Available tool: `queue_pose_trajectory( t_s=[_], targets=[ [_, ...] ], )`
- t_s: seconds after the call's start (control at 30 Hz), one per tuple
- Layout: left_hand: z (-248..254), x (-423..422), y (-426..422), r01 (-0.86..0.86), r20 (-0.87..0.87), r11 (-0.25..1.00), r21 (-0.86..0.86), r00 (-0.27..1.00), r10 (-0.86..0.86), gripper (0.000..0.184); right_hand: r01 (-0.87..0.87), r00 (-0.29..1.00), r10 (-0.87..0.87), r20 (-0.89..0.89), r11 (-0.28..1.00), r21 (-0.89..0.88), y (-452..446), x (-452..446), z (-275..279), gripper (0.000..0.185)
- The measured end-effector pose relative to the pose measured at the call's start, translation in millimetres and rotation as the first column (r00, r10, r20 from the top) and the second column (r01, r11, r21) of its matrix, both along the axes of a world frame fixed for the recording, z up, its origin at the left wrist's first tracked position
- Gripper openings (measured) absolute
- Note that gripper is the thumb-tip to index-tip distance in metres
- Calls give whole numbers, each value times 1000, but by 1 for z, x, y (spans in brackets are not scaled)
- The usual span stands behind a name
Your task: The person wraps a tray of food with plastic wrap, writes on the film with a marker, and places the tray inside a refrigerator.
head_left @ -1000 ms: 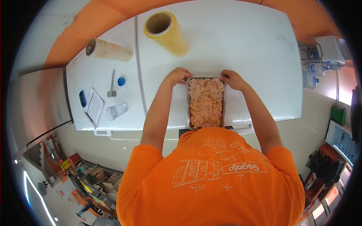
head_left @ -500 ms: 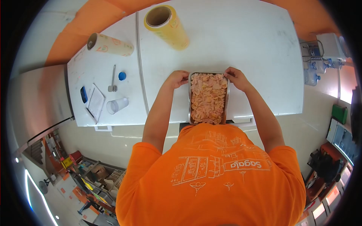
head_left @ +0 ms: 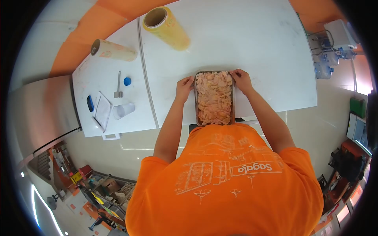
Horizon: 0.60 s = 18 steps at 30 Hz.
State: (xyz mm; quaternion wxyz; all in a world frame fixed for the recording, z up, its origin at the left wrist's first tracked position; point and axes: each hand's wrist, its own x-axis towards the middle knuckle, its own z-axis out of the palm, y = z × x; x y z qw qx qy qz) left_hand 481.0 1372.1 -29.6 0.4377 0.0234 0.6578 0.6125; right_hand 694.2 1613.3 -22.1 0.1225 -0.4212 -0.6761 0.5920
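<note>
A rectangular metal tray (head_left: 195,108) lies close against the front of my orange shirt, at the near edge of the white table. Pale pink and yellowish pieces that look like raw chicken (head_left: 214,98) fill it up to the rim. My left hand (head_left: 184,88) pinches the tray's left side near the far corner. At the opposite far corner, my right hand (head_left: 241,80) has thumb and fingers closed on the rim. Both forearms reach forward along the tray's sides.
A yellow roll of film (head_left: 169,29) and a paler roll (head_left: 116,50) sit farther back on the white table (head_left: 244,35). To the left are a mallet-like tool (head_left: 119,84), a blue cap (head_left: 127,81), a clear cup (head_left: 124,110), papers (head_left: 103,108) and a phone (head_left: 90,103).
The view has turned slightly. My left hand sits a little lower along the tray's side than before. Both hands keep hold of the tray.
</note>
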Motion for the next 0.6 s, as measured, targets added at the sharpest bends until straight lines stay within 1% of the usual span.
queue_pose_trajectory(
  t_s=[0.07,0.1,0.17,0.27,0.37,0.47,0.57,0.6],
  targets=[
    [7,7,9,48,-113,987,-153,991,-65,29,-10,1000,12,-28,997,71,5,11,-5,30],
    [12,8,10,11,-17,987,-159,1000,-14,28,-36,999,35,21,999,39,3,19,-7,30],
    [21,8,8,-57,175,982,-180,981,89,25,-82,989,85,118,996,-28,-7,36,10,29],
    [40,14,-5,0,229,964,-266,971,64,25,-57,990,74,118,987,-147,-30,50,31,34],
    [47,32,-30,13,84,961,-278,996,11,30,-110,981,165,105,911,-398,-42,68,42,35],
    [58,58,-69,-25,58,985,-168,998,35,34,-290,922,375,93,831,-474,-43,92,54,36],
    [76,83,-95,-19,117,984,-175,992,40,30,-309,922,373,101,870,-384,-55,92,73,32],
    [75,89,-97,-46,93,986,-159,994,61,28,-320,925,369,92,885,-339,-60,90,71,31]
  ],
)
